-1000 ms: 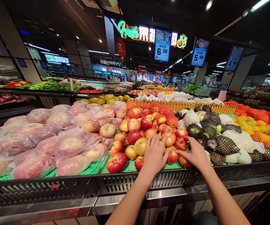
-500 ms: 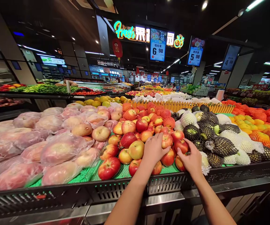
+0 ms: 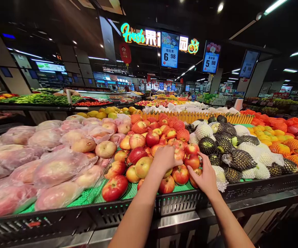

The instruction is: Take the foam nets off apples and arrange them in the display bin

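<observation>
I face a heap of loose red and yellow apples (image 3: 143, 155) on green matting in a shop display. My left hand (image 3: 165, 157) reaches into the heap, its fingers curled over an apple near the middle. My right hand (image 3: 203, 177) lies at the right edge of the heap, fingers spread over a red apple (image 3: 195, 172) by the front rail. Another red apple (image 3: 180, 174) sits between my two hands.
Bagged apples in clear plastic (image 3: 48, 162) fill the left bin. Fruit in black and white foam nets (image 3: 231, 151) lies to the right, with orange-netted fruit (image 3: 285, 144) beyond. A black grille rail (image 3: 128, 208) fronts the display. Price screens (image 3: 169, 50) hang overhead.
My left hand has moved deeper into the heap and its fingers have curled over an apple. My right hand has slid a little left along the front. The view has shifted right.
</observation>
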`<move>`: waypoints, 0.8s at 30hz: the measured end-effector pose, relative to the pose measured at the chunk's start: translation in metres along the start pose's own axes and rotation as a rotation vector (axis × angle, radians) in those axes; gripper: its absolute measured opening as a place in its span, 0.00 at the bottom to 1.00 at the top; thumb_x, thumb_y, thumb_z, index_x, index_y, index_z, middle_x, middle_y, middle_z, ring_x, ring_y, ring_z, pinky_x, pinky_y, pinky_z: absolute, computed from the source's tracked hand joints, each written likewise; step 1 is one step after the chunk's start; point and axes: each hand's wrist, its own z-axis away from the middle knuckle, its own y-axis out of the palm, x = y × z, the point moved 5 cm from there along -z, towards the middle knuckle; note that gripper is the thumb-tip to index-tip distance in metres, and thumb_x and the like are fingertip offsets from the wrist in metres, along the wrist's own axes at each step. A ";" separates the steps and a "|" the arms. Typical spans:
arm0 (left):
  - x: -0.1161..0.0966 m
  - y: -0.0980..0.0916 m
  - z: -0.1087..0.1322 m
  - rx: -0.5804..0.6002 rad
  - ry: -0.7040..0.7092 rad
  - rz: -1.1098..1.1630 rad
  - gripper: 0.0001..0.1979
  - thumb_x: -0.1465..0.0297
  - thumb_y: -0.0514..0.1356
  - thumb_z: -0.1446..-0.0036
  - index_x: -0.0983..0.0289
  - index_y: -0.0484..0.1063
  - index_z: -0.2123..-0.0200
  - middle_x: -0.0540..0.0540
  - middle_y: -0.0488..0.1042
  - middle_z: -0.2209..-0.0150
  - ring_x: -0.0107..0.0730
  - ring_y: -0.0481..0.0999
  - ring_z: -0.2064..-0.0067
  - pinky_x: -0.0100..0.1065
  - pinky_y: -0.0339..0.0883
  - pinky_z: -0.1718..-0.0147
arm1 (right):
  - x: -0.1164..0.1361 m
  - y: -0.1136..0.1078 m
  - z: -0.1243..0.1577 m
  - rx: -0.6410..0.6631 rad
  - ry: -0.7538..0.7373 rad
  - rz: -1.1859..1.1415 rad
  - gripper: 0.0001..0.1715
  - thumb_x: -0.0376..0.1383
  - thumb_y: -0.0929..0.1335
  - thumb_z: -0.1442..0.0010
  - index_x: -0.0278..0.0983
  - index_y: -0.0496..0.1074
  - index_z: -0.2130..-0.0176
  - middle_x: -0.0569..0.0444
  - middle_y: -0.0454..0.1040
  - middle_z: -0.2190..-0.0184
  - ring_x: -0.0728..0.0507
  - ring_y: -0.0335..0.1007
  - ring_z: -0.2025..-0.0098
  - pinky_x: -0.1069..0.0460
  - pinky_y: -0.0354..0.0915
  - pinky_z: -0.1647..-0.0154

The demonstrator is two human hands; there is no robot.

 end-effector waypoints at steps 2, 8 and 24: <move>-0.004 0.001 0.000 0.037 -0.031 0.008 0.24 0.63 0.67 0.43 0.74 0.74 0.48 0.70 0.78 0.53 0.61 0.79 0.52 0.51 0.73 0.52 | 0.000 0.000 -0.001 0.014 0.007 0.007 0.33 0.53 0.67 0.34 0.37 0.65 0.39 0.40 0.66 0.44 0.30 0.69 0.45 0.37 0.70 0.46; -0.004 0.004 0.031 -0.239 -0.029 0.036 0.34 0.61 0.62 0.36 0.78 0.61 0.34 0.73 0.67 0.36 0.61 0.64 0.33 0.61 0.49 0.30 | -0.004 0.000 -0.002 -0.029 0.091 -0.044 0.32 0.58 0.68 0.34 0.38 0.71 0.44 0.44 0.73 0.50 0.31 0.74 0.51 0.39 0.73 0.51; 0.049 0.028 0.095 -0.520 0.003 0.150 0.25 0.56 0.63 0.36 0.62 0.69 0.41 0.60 0.72 0.40 0.57 0.62 0.33 0.64 0.54 0.33 | 0.048 0.001 0.001 -0.050 -0.096 0.218 0.39 0.51 0.58 0.24 0.33 0.45 0.26 0.36 0.59 0.33 0.26 0.58 0.34 0.29 0.59 0.36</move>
